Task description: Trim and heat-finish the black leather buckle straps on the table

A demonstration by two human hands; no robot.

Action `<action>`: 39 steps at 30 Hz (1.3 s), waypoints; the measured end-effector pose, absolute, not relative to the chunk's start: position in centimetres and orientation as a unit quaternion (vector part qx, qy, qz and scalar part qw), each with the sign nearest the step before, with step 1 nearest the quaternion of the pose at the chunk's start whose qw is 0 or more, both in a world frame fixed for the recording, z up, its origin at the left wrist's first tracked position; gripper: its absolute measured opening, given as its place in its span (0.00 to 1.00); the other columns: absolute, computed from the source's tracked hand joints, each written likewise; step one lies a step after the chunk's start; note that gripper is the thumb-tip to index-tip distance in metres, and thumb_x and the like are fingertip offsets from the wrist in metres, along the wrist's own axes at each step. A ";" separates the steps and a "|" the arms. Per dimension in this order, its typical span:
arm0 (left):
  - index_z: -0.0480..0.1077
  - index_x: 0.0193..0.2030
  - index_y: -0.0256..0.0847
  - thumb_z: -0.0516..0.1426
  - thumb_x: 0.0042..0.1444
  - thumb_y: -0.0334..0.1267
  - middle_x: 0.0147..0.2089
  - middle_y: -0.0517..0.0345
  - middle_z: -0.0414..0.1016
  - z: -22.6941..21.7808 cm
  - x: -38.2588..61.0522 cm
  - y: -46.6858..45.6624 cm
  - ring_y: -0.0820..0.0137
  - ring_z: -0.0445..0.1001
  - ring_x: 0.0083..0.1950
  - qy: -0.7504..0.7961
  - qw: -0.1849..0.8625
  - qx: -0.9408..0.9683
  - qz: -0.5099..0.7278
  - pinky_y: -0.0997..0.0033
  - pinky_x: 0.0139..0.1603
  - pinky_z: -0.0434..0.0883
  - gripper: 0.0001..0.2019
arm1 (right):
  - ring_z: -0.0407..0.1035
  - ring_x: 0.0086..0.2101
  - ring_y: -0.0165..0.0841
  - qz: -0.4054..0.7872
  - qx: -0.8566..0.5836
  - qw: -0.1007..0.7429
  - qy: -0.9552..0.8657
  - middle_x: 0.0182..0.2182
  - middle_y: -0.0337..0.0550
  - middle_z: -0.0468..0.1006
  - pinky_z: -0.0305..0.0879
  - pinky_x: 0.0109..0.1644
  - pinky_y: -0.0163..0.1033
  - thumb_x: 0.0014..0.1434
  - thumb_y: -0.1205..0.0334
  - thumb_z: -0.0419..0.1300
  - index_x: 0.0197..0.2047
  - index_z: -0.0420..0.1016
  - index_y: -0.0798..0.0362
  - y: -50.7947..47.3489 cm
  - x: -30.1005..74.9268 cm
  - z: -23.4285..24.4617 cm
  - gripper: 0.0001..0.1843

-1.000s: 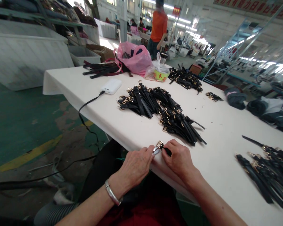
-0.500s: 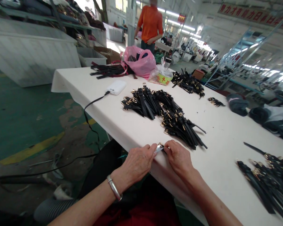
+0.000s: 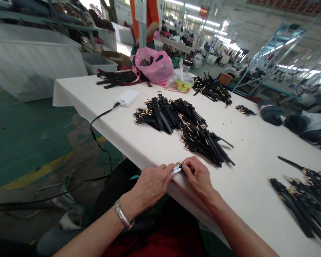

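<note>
Near the table edge, my left hand (image 3: 153,182) is closed on a small shiny silver blade-like tool (image 3: 177,169); its exact kind is unclear. Close against it, my right hand (image 3: 198,175) pinches a black strap with a gold buckle (image 3: 179,164), mostly hidden by the fingers. The tool's tip meets the strap at the buckle. Just beyond my hands lies a pile of black buckled straps (image 3: 203,142), with another bundle of straps (image 3: 160,114) behind it. More straps (image 3: 296,200) lie to the right.
The white-covered table (image 3: 253,157) also bears a white power bank (image 3: 127,97) with a black cable, a pink plastic bag (image 3: 153,67), and dark rolled cloth (image 3: 270,112). A person in orange (image 3: 151,21) stands behind a post. A large white bin (image 3: 34,60) stands left.
My hands keep their hold and have shifted slightly left in view, along with the table things. The person in orange now appears farther left, partly behind the post.
</note>
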State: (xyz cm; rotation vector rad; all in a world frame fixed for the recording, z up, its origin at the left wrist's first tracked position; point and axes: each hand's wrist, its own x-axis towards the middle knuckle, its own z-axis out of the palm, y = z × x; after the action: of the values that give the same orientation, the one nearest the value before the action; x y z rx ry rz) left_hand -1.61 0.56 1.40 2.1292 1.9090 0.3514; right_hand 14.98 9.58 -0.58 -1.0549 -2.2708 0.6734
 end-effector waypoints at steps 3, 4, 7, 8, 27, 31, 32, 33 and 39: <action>0.63 0.53 0.44 0.39 0.67 0.42 0.40 0.55 0.75 1.4 -1.9 0.5 0.64 0.76 0.39 0.651 0.134 0.736 0.131 0.66 0.38 0.71 0.16 | 0.66 0.33 0.31 0.255 -0.397 0.275 -0.837 0.30 0.39 0.72 0.61 0.40 0.35 0.60 0.63 0.53 0.28 0.68 0.51 9.5 14.9 -0.6 0.09; 0.63 0.52 0.44 0.39 0.67 0.42 0.39 0.55 0.75 1.3 -2.1 0.4 0.64 0.76 0.39 0.649 0.136 0.736 0.132 0.66 0.38 0.71 0.16 | 0.66 0.32 0.31 0.257 -0.400 0.277 -0.835 0.30 0.39 0.72 0.61 0.40 0.35 0.60 0.63 0.53 0.28 0.68 0.51 9.5 14.8 -0.6 0.09; 0.64 0.51 0.44 0.39 0.67 0.42 0.40 0.55 0.75 1.2 -2.5 0.3 0.63 0.76 0.41 0.645 0.145 0.737 0.142 0.65 0.40 0.71 0.16 | 0.65 0.32 0.30 0.259 -0.406 0.275 -0.832 0.30 0.38 0.72 0.60 0.38 0.34 0.60 0.63 0.53 0.29 0.68 0.51 9.4 14.7 -0.6 0.09; 0.64 0.51 0.45 0.40 0.67 0.42 0.41 0.55 0.75 1.1 -2.6 0.2 0.63 0.76 0.42 0.644 0.147 0.737 0.147 0.64 0.41 0.71 0.15 | 0.65 0.32 0.30 0.259 -0.409 0.272 -0.832 0.30 0.38 0.72 0.60 0.38 0.34 0.60 0.62 0.53 0.29 0.68 0.51 9.3 14.6 -0.6 0.09; 0.67 0.51 0.46 0.42 0.67 0.42 0.39 0.55 0.76 1.6 -3.4 1.0 0.67 0.75 0.39 0.615 0.166 0.754 0.160 0.70 0.40 0.69 0.16 | 0.65 0.33 0.31 0.277 -0.393 0.286 -0.829 0.30 0.39 0.72 0.61 0.39 0.35 0.60 0.63 0.53 0.27 0.68 0.51 9.4 14.5 -0.7 0.09; 0.66 0.52 0.45 0.40 0.67 0.42 0.37 0.55 0.75 1.7 -3.5 1.5 0.66 0.75 0.37 0.606 0.146 0.770 0.136 0.69 0.38 0.69 0.17 | 0.66 0.35 0.32 0.298 -0.378 0.299 -0.824 0.31 0.40 0.73 0.61 0.41 0.36 0.60 0.63 0.53 0.27 0.67 0.51 9.5 14.3 -0.6 0.10; 0.66 0.52 0.45 0.40 0.67 0.42 0.36 0.55 0.75 1.7 -3.5 1.6 0.66 0.75 0.36 0.605 0.143 0.772 0.132 0.69 0.37 0.69 0.17 | 0.66 0.35 0.32 0.302 -0.374 0.301 -0.824 0.31 0.40 0.73 0.61 0.42 0.37 0.60 0.63 0.53 0.27 0.67 0.51 9.5 14.3 -0.6 0.09; 0.66 0.51 0.45 0.40 0.67 0.43 0.36 0.55 0.75 1.7 -3.5 1.6 0.66 0.75 0.36 0.604 0.142 0.773 0.131 0.69 0.37 0.69 0.17 | 0.66 0.35 0.33 0.304 -0.372 0.301 -0.824 0.31 0.40 0.73 0.62 0.42 0.37 0.60 0.63 0.54 0.27 0.67 0.50 9.5 14.2 -0.6 0.09; 0.67 0.53 0.45 0.41 0.67 0.43 0.40 0.54 0.77 1.5 -3.8 1.9 0.66 0.76 0.41 0.596 0.168 0.767 0.172 0.69 0.43 0.69 0.18 | 0.66 0.35 0.33 0.314 -0.371 0.314 -0.816 0.32 0.41 0.74 0.62 0.41 0.37 0.59 0.63 0.54 0.27 0.67 0.51 9.6 14.2 -0.6 0.09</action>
State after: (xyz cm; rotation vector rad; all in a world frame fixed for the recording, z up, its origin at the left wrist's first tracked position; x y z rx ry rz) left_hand -3.77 1.92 1.49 2.1806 1.6942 0.4888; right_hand 14.21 9.59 -0.60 -0.9772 -2.1509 0.8283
